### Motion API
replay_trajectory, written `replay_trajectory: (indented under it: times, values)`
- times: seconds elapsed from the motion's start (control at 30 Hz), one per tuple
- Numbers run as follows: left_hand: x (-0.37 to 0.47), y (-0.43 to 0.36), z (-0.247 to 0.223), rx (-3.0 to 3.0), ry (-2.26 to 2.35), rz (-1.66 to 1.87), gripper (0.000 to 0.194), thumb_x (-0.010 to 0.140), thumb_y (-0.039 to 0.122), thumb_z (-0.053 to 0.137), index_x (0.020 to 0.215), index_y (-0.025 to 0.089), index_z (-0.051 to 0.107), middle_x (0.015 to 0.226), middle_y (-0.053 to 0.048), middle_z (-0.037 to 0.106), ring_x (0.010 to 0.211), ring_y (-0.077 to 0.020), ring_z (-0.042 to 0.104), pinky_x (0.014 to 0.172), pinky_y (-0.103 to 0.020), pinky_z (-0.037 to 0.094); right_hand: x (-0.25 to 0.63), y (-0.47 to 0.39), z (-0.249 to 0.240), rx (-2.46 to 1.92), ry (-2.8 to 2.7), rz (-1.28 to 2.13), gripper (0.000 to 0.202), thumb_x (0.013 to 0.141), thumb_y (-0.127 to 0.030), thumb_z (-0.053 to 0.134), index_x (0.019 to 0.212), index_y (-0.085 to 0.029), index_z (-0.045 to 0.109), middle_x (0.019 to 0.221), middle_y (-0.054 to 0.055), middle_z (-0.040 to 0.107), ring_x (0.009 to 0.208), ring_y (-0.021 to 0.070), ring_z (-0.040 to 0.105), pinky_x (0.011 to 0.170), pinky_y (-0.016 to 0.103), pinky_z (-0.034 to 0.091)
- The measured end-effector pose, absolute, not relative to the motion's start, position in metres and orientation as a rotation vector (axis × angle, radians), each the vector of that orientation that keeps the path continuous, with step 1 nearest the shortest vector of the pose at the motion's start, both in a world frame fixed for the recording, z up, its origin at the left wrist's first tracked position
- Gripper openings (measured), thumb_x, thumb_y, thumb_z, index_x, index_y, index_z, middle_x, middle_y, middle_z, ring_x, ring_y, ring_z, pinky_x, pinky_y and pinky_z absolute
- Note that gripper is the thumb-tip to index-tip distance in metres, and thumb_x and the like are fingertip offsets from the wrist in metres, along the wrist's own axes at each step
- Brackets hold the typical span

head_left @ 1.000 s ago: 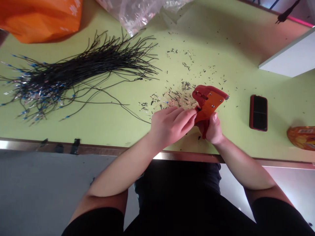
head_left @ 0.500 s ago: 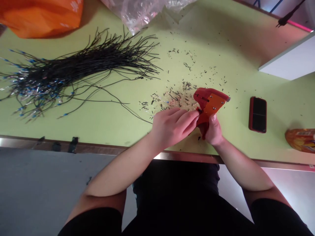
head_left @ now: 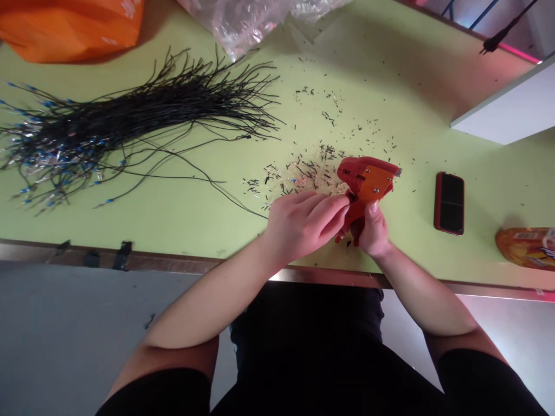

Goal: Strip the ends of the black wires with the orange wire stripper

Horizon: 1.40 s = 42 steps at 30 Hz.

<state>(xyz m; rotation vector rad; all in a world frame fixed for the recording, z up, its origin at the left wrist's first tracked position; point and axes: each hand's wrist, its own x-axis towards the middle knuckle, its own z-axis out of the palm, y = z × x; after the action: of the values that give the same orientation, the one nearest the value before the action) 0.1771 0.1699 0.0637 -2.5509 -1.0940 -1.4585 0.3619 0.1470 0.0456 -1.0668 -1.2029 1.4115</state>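
Observation:
My right hand is closed around the handles of a red and orange wire stripper, its thumb lying along the orange side. The tool is held just above the table, its head pointing away from me. My left hand is pinched against the stripper's left side, below the head. A black wire runs across the table into this hand; its end is hidden by the fingers. Left of my hands lies a big bundle of black wires, with blue parts at their far-left ends.
Black and coppery scraps are scattered behind my hands. To the right lie a dark phone and an orange-labelled bottle. A white panel stands at the back right. An orange bag and clear plastic are at the back.
The view has shifted slightly. The stripper is turned a little in my right hand, and its handles sit differently. My left hand keeps its place against the tool.

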Motion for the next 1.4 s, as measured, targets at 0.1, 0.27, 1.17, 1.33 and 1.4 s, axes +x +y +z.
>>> replay_trajectory:
  times: [0.1,0.27,1.17,1.33,1.4]
  values:
    - [0.179,0.170,0.065,-2.519,-1.052,-1.516,0.006,0.102,0.020,0.066,0.106,0.024,0.070,0.078,0.003,0.080,0.060,-0.0106,0.067,0.056,-0.025,0.046,0.360,0.147,0.048,-1.088,-1.225,1.377,0.069,0.095,-0.094,0.049,0.077,-0.028,0.060,0.052,-0.003,0.050,0.042,0.0178,0.050,0.039,0.034,0.047]
    - [0.175,0.176,0.067,-2.555,-1.074,-1.664,0.008,0.104,0.017,0.066,0.106,0.023,0.069,0.078,0.004,0.078,0.058,-0.0080,0.065,0.057,-0.023,0.045,0.367,0.160,0.062,-0.992,-1.165,1.474,0.068,0.090,-0.096,0.054,0.079,-0.029,0.059,0.054,-0.004,0.048,0.044,0.0196,0.053,0.042,0.038,0.054]
    - [0.164,0.196,0.058,-2.504,-1.777,-2.126,0.030,0.101,0.047,0.071,0.098,0.019,0.080,0.079,-0.005,0.081,0.061,-0.0135,0.070,0.059,-0.024,0.055,0.397,0.172,0.052,-0.640,-1.294,1.934,0.077,0.097,-0.092,0.049,0.106,-0.019,0.072,0.079,0.007,0.076,0.069,0.0228,0.075,0.066,0.038,0.064]
    - [0.163,0.195,0.060,-2.510,-1.641,-1.953,0.023,0.101,0.037,0.068,0.094,0.020,0.081,0.073,-0.003,0.076,0.058,-0.0117,0.061,0.061,-0.025,0.051,0.397,0.172,0.050,-0.624,-1.319,1.939,0.078,0.098,-0.092,0.047,0.108,-0.020,0.072,0.082,0.008,0.075,0.070,0.0219,0.074,0.066,0.037,0.064]
    - [0.163,0.195,0.060,-2.504,-1.627,-1.926,0.021,0.101,0.034,0.068,0.093,0.020,0.081,0.071,-0.002,0.075,0.057,-0.0110,0.058,0.060,-0.025,0.049,0.397,0.172,0.050,-0.629,-1.339,1.938,0.079,0.097,-0.093,0.047,0.109,-0.019,0.072,0.082,0.008,0.075,0.071,0.0218,0.074,0.066,0.037,0.064]
